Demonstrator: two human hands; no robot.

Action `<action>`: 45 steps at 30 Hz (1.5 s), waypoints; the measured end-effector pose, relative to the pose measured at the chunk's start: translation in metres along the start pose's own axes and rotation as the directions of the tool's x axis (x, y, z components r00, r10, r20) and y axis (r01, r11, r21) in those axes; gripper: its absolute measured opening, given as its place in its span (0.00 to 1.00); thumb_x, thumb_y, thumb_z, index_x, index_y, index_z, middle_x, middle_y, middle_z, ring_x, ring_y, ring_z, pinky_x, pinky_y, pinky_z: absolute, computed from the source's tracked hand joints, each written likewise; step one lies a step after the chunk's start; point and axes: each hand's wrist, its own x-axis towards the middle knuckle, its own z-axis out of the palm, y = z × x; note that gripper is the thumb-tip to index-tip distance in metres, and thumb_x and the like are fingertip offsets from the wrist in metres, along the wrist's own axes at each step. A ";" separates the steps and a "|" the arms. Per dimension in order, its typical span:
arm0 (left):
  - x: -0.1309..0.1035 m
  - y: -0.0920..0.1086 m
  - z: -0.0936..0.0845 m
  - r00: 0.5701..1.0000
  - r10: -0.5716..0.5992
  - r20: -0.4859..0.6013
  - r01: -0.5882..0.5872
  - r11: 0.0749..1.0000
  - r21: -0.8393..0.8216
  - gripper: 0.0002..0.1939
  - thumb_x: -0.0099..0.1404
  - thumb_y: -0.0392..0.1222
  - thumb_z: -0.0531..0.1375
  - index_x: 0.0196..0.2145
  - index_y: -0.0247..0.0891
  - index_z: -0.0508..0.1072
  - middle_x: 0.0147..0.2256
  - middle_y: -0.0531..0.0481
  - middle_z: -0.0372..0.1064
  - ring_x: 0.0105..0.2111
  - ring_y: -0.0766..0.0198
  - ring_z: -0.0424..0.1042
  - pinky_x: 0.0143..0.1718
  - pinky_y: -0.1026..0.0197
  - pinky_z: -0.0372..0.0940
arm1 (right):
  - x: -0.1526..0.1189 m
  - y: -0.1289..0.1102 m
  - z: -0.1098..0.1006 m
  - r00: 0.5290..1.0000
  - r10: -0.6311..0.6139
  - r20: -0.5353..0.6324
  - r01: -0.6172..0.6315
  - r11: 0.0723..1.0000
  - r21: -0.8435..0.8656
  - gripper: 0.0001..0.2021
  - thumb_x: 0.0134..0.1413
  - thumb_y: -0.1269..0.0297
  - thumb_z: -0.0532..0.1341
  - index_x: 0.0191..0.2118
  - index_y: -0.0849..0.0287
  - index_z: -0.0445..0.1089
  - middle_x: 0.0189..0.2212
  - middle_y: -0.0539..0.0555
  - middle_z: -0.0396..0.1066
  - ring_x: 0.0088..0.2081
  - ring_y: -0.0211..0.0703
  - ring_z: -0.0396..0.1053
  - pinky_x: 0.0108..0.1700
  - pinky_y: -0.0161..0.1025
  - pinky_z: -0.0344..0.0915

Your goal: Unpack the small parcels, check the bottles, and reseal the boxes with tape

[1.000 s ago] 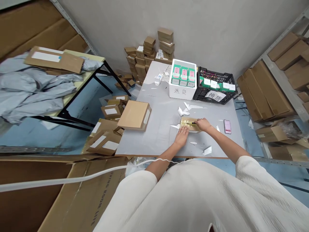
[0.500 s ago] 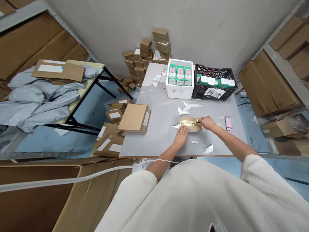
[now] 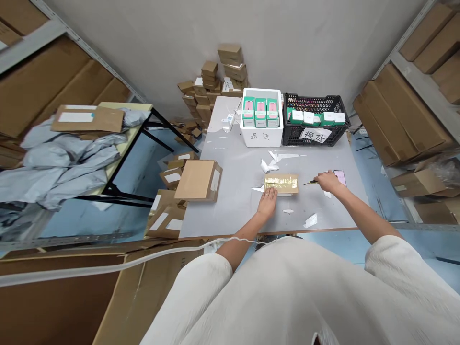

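A small cardboard box (image 3: 287,182) with shiny tape along its top lies on the grey table (image 3: 233,211). My left hand (image 3: 267,203) holds the box at its near left corner, fingers over the top edge. To the right of the box, my right hand (image 3: 327,181) is closed round a utility knife (image 3: 310,182), whose thin tip points left and stands apart from the box. A phone (image 3: 339,178) with a lit screen lies just beyond my right hand, partly covered by it.
Behind the box are crumpled white paper scraps (image 3: 268,166), a white foam box (image 3: 261,138) of green-and-pink packages and a black crate (image 3: 316,139). A larger carton (image 3: 196,179) sits at the table's left edge. Grey parcels (image 3: 68,153) cover a side table.
My right hand has drawn the utility knife away from the small box to the right, near the phone. My left hand stays on the box. The view has shifted slightly.
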 end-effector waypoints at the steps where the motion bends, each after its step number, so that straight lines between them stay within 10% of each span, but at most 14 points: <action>1: 0.002 0.002 -0.004 1.000 -0.021 -0.004 0.021 1.000 -0.003 0.44 0.66 0.32 0.58 0.77 0.32 0.55 0.76 0.29 0.54 0.77 0.43 0.52 0.77 0.40 0.48 | -0.002 0.009 0.006 1.000 0.016 -0.002 -0.016 1.000 0.024 0.21 0.74 0.70 0.51 0.60 0.55 0.79 0.53 0.66 0.79 0.51 0.55 0.77 0.53 0.47 0.57; 6: 0.028 0.014 -0.028 0.998 -0.065 -0.022 0.065 0.998 -0.028 0.29 0.72 0.37 0.59 0.69 0.38 0.66 0.68 0.32 0.65 0.69 0.41 0.63 0.71 0.41 0.56 | -0.003 0.033 0.047 0.991 0.119 -0.060 -0.100 0.962 0.254 0.20 0.76 0.59 0.53 0.61 0.53 0.78 0.53 0.62 0.80 0.51 0.57 0.76 0.49 0.44 0.62; 14: 0.078 0.024 -0.035 0.995 0.028 0.101 -0.024 0.999 -0.036 0.29 0.73 0.46 0.65 0.67 0.38 0.65 0.63 0.33 0.68 0.64 0.42 0.67 0.68 0.43 0.56 | 0.009 0.007 0.079 0.989 0.136 -0.052 -0.090 0.851 0.517 0.19 0.74 0.55 0.54 0.60 0.50 0.78 0.52 0.56 0.82 0.51 0.53 0.76 0.41 0.39 0.63; 36: 0.074 0.020 -0.030 0.993 0.012 0.114 -0.014 1.000 0.016 0.27 0.70 0.37 0.66 0.64 0.44 0.67 0.60 0.39 0.69 0.57 0.49 0.75 0.76 0.38 0.47 | 0.063 -0.013 0.044 0.990 -0.124 -0.064 0.135 0.966 0.221 0.19 0.75 0.65 0.51 0.59 0.55 0.78 0.56 0.62 0.80 0.52 0.52 0.76 0.53 0.44 0.62; 45: 0.076 0.021 -0.030 0.992 -0.028 0.124 0.027 1.000 0.016 0.24 0.71 0.39 0.68 0.62 0.44 0.69 0.61 0.40 0.69 0.59 0.49 0.74 0.72 0.47 0.57 | 0.050 0.003 0.052 0.971 -0.173 0.162 0.019 0.738 0.675 0.12 0.69 0.57 0.59 0.41 0.56 0.79 0.36 0.54 0.80 0.34 0.42 0.73 0.34 0.35 0.63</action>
